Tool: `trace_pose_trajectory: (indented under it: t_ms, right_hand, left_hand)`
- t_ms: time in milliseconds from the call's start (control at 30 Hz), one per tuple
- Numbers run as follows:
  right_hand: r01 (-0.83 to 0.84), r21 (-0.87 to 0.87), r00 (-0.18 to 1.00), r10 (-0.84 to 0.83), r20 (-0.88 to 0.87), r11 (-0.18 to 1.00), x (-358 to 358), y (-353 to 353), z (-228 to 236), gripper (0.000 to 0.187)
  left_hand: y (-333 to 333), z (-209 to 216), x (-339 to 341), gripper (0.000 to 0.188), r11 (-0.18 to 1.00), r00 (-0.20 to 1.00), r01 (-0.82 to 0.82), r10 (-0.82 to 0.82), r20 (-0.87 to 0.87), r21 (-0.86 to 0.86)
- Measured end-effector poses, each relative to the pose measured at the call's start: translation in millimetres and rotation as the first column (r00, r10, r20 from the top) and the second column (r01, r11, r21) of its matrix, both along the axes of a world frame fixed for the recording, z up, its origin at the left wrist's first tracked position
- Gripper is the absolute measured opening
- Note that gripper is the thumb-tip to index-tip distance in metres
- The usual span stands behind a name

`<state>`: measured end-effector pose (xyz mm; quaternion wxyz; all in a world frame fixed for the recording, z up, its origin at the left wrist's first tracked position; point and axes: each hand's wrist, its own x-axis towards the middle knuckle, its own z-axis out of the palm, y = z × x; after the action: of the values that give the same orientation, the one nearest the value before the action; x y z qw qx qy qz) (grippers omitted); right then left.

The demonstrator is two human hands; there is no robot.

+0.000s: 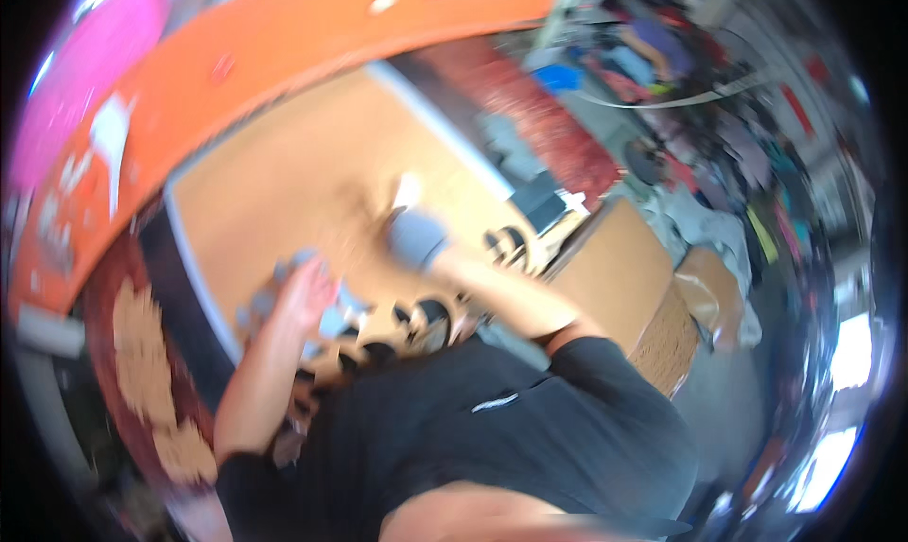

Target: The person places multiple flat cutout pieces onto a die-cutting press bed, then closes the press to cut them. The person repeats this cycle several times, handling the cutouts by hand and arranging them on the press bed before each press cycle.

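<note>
A tan board (293, 173) with pale edge strips lies before me. At its near left part my left hand (307, 296) is over several small grey-blue pieces (336, 323); blur hides whether it grips one. My right hand (418, 241) is near the middle of the board, covered by something grey and rounded, a glove or a cloth, I cannot tell which. Just beyond it shows a small white piece (408, 190), perhaps held; its kind is too smeared to name. Dark curved pieces (378, 351) line the board's near edge, close to my body.
A wide orange band (312, 55) curves across the far side. Dark red surface (492, 74) borders the board, with tan scraps (142, 362) on the left. To the right stand a cardboard box (610, 268) and a crumpled brown bag (709, 291). Mixed colourful items (662, 60) are heaped behind.
</note>
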<state>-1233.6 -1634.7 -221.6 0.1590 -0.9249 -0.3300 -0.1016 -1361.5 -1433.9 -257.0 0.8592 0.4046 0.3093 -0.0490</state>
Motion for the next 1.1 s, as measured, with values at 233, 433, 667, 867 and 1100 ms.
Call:
trace_pose_trajectory:
  t_ms: [233, 433, 667, 867, 1100]
  right_hand:
    - [-0.082, 0.139, 0.984, 0.103, -0.144, 0.987, -21, 7, -10, 0.026]
    - [-0.099, 0.239, 0.985, 0.13, -0.116, 0.966, -30, 4, -5, 0.029]
    - [-0.274, 0.226, 0.932, 0.317, -0.179, 0.935, -30, 2, -10, 0.03]
    - [-0.312, 0.185, 0.919, 0.346, -0.191, 0.932, -14, -3, -10, 0.026]
    - [-0.253, 0.254, 0.89, 0.328, -0.317, 0.934, -18, -7, 7, 0.027]
  left_hand:
    - [15, 10, 20, 0.019, 0.897, 0.919, 0.393, -0.38, -0.104, 0.201]
    - [-14, 6, 16, 0.025, 0.9, 0.938, 0.313, -0.344, 0.052, 0.304]
    - [-38, 20, 12, 0.033, 0.984, 0.98, 0.083, -0.052, 0.192, -0.158]
    - [-42, 34, 6, 0.024, 0.989, 0.994, 0.052, -0.065, 0.091, 0.139]
    - [-39, 27, 8, 0.029, 0.97, 0.988, 0.055, -0.018, 0.156, -0.237]
